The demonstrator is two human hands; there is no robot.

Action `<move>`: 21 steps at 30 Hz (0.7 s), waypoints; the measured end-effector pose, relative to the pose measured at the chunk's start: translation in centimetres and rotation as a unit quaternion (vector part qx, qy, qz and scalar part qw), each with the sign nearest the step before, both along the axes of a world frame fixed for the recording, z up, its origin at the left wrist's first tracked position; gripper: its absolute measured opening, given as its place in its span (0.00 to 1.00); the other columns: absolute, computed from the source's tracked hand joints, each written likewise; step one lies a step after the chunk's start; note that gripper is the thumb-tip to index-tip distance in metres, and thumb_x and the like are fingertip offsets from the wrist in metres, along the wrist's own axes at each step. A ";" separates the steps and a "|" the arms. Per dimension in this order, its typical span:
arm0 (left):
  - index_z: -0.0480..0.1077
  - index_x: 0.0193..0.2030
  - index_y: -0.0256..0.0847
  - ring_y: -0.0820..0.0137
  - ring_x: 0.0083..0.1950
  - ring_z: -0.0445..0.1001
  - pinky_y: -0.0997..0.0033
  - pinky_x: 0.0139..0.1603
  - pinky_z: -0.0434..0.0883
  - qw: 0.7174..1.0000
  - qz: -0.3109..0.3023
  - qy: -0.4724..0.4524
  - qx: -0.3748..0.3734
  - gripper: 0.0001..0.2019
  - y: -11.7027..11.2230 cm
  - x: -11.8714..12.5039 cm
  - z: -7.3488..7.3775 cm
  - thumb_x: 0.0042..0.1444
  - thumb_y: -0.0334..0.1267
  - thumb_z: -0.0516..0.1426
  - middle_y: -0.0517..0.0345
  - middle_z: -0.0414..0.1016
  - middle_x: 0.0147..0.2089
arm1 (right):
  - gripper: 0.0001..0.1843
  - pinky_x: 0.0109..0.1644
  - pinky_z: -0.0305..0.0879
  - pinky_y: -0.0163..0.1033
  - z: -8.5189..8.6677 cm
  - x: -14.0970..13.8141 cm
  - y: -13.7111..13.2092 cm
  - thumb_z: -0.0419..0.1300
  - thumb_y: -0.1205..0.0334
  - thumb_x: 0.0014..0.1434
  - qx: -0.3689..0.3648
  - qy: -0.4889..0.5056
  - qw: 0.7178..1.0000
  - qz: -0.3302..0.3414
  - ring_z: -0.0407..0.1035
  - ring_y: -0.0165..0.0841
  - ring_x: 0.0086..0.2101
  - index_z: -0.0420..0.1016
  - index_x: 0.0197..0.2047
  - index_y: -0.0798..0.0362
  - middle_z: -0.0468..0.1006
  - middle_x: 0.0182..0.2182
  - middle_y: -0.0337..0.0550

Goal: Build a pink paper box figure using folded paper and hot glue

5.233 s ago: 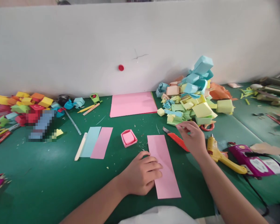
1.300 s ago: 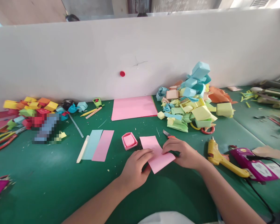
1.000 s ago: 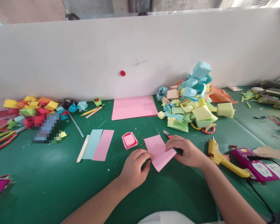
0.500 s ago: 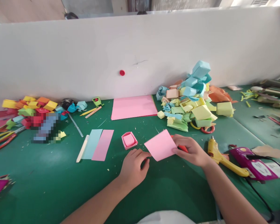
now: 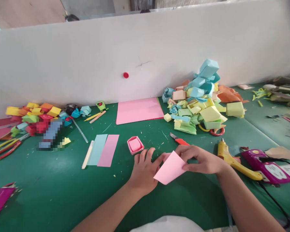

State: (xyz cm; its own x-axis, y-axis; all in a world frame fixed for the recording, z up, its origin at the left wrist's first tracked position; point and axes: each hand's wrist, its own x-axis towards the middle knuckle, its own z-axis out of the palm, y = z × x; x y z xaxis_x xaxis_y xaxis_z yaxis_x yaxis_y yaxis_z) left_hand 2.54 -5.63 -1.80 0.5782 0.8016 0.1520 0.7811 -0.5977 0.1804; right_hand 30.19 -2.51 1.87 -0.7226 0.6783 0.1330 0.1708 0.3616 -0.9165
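Note:
My right hand (image 5: 200,159) pinches a pink sheet of paper (image 5: 171,169), which is bent over so that part of its far side shows. Fingers spread, my left hand (image 5: 145,170) rests low over the green table, its index finger against the paper's upper left edge; the thumb is hidden behind the sheet. Just beyond the right hand lies a utility knife (image 5: 179,140) with a red handle, blade pointing away to the left. A small pink paper box (image 5: 135,145) with a pink piece inside sits past my left fingertips.
Blue (image 5: 98,149) and pink (image 5: 108,150) paper strips lie left beside a pale stick (image 5: 88,154). A pink sheet stack (image 5: 139,111) is against the white partition (image 5: 87,64). Folded paper pieces (image 5: 195,109) are heaped right, near a yellow glue gun (image 5: 239,166). Scissors (image 5: 8,148) lie far left.
The pink sheet has moved nearer to me and is now bent over. My left hand has spread its fingers beside it. The utility knife, earlier at my right hand, now lies on the table.

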 end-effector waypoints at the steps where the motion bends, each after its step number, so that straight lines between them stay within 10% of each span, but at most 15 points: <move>1: 0.63 0.69 0.53 0.40 0.65 0.59 0.36 0.57 0.65 1.000 0.002 0.005 -0.003 0.32 0.0 0.0 0.1 0.57 0.34 0.59 0.43 0.59 0.70 | 0.11 0.48 0.70 0.44 0.1 0.0 0.0 0.65 0.56 0.65 -0.010 -0.001 1.000 0.004 0.73 0.39 0.42 0.83 0.36 0.53 0.79 0.44 0.51; 21: 0.62 0.71 0.50 0.47 0.64 0.62 0.43 0.56 0.65 1.000 0.020 0.010 0.000 0.25 -0.1 0.1 0.7 0.68 0.38 0.51 0.45 0.62 0.69 | 0.11 0.39 0.68 0.42 0.8 1.5 -0.3 0.68 0.51 0.61 -0.056 0.222 0.973 0.029 0.73 0.37 0.35 0.81 0.32 0.49 0.79 0.35 0.43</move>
State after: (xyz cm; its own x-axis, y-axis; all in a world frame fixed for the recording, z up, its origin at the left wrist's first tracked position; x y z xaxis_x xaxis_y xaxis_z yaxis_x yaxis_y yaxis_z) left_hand 2.62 -5.75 -1.14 0.5488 0.8239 0.1415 0.8077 -0.5663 0.1640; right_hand 31.68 -2.85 2.68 -0.6487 0.6660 0.3683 -0.2680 0.2531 -0.9296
